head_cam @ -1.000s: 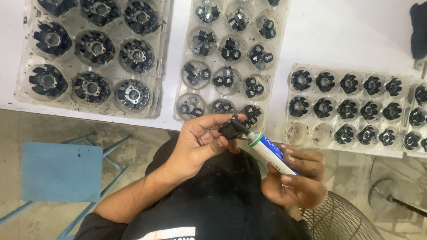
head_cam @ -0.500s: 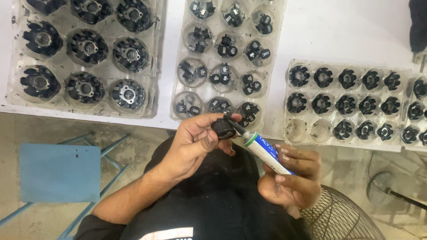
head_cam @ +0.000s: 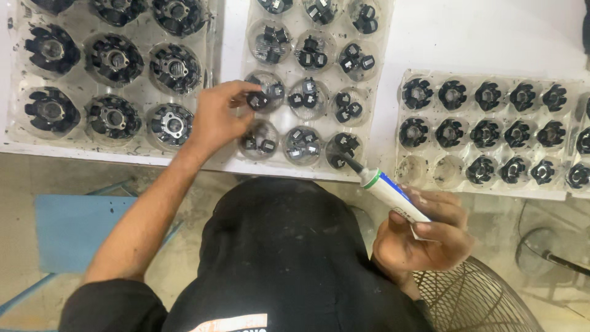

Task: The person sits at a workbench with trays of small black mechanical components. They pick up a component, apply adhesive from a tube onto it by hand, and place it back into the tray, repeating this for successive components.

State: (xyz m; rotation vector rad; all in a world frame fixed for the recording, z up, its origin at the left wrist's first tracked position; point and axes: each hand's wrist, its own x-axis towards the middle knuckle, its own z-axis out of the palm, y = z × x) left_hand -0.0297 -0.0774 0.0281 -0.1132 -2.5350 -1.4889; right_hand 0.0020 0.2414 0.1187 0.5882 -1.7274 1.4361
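Observation:
My left hand [head_cam: 216,117] reaches out over the middle clear plastic tray [head_cam: 380,64] and pinches a small black part [head_cam: 257,100] above one of its cups. My right hand [head_cam: 424,230] stays low near my lap, closed around a white tube [head_cam: 393,194] with a blue label and a black nozzle. The nozzle points up toward the tray's near edge. Several cups of that tray hold similar small black parts.
A left tray [head_cam: 212,37] holds larger round black parts. A right tray [head_cam: 430,169] holds rows of black toothed parts, with two empty cups at its near left. A wire fan guard [head_cam: 485,301] sits bottom right, a blue stool [head_cam: 74,230] at left.
My left hand has moved away from the tube's nozzle, up and left to the middle tray, carrying the small black part. My right hand with the tube stayed about where it was.

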